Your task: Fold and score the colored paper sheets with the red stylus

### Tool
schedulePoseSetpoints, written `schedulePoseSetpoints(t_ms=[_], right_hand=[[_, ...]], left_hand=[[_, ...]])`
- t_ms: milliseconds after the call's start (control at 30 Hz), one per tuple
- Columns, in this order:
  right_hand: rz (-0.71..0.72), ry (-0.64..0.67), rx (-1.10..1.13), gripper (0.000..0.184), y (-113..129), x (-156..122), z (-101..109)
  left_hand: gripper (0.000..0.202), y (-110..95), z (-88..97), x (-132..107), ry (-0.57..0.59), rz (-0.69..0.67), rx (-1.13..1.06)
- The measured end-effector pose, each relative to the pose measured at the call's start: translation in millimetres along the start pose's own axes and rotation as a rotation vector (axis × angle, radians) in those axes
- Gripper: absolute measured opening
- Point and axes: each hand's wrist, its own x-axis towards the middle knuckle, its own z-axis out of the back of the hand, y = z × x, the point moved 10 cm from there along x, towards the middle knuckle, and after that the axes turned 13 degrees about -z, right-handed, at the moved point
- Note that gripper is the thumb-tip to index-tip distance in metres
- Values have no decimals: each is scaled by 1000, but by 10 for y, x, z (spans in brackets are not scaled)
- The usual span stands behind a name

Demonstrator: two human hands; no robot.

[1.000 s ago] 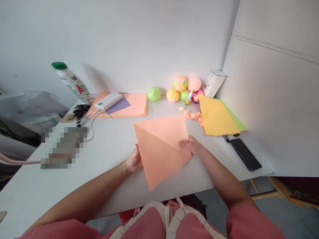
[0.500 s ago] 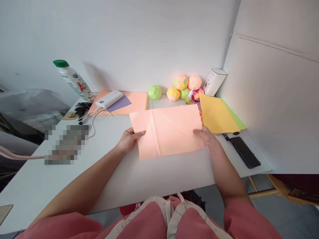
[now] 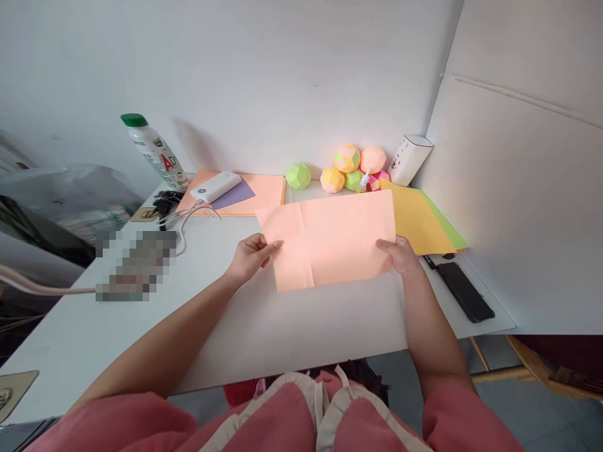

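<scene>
A peach sheet of paper is held up above the white table, with a crease running down its left part. My left hand pinches its left edge between thumb and fingers. At the right edge my right hand grips it the same way, thumb in front and fingers mostly hidden behind. Just beyond the sheet's upper edge stands a small glue bottle, partly covered by the paper. Several faceted paper balls sit behind it, among them a green ball and a peach ball.
Yellow and green paper lies at the right, near a black phone. On a peach paper stack at the back left rest purple paper and a white power bank with cables. A white bottle stands behind. The table's front edge is close to me.
Both hands have carried the peach sheet slightly rightward and up, and it now covers more of the glue bottle. The view has shifted a little. Both hands keep their hold.
</scene>
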Motion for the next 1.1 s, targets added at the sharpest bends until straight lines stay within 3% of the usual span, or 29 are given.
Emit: schedulePoseSetpoints(t_ms=[100, 133, 200, 233, 300, 400, 500, 567, 667, 733, 833, 967, 1033, 1100], right_hand=[[268, -268, -22, 45, 329, -260, 300], [426, -422, -95, 41, 491, -461, 390], [676, -584, -355, 32, 725, -857, 271], [731, -511, -524, 24, 761, -954, 46], [811, -216, -801, 12, 684, -1121, -522], [836, 95, -974, 24, 449, -1348, -1131], [933, 249, -1262, 37, 147, -1514, -1547], [961, 260, -1462, 37, -66, -1546, -1660], [883, 326, -1602, 31, -339, -1569, -1677], [807, 425, -1547, 25, -426, -1615, -1646], [693, 567, -1326, 18, -390, -1641, -1550], [438, 707, -1021, 30, -325, -1445, -1355], [295, 747, -923, 38, -355, -1299, -1271], [144, 700, -894, 42, -403, -1116, -1176]], left_hand=[[34, -46, 103, 34, -71, -100, 109], [40, -58, 122, 39, -90, -135, 143], [53, -82, 128, 40, -112, -209, 205], [59, -97, 121, 35, -116, -247, 231], [74, -151, 88, 11, -104, -327, 267], [95, -470, -73, -140, 10, -625, 449], [95, -785, -383, -508, 240, -965, 713], [74, -755, -583, -736, 481, -986, 776], [60, -571, -739, -1057, 783, -888, 687], [53, -457, -732, -1176, 858, -806, 589], [43, -360, -648, -1177, 852, -702, 484], [24, -388, -591, -1055, 797, -602, 404], [30, -394, -563, -971, 724, -508, 380], [37, -385, -539, -916, 650, -423, 372]])
